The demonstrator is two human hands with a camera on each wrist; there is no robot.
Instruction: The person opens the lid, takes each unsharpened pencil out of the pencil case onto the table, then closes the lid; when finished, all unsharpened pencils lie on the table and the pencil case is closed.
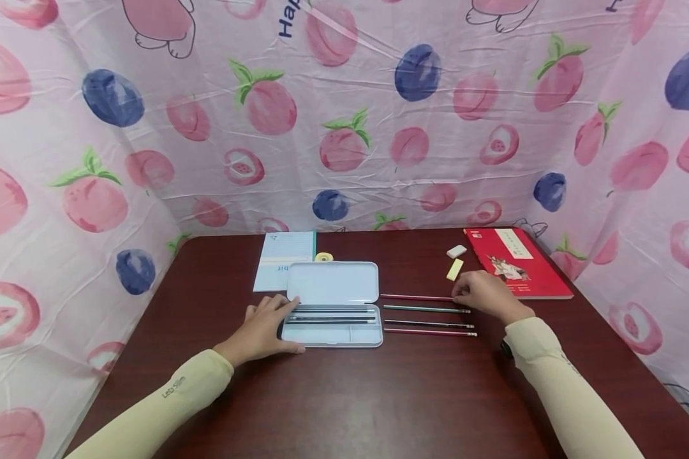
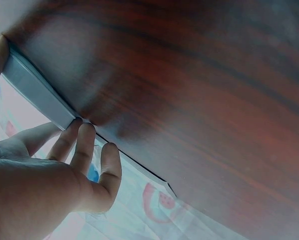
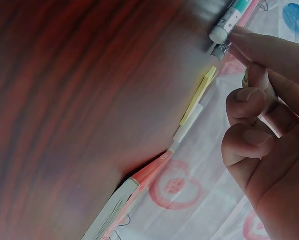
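Observation:
A white pencil case lies open on the table, its lid tipped back and several dark pencils inside. My left hand grips its left end, thumb at the front edge and fingers toward the hinge. Right of the case several pencils lie side by side. My right hand pinches the eraser end of the farthest one, a red pencil. Nearer are a green pencil, a black pencil and another red pencil. In the right wrist view, the green pencil's white eraser stands close to my fingertips.
Beyond my right hand lie a yellow block, a white eraser and a red book. Behind the case are a pale notepad and a small round yellow item. A fruit-print curtain borders the table's far side.

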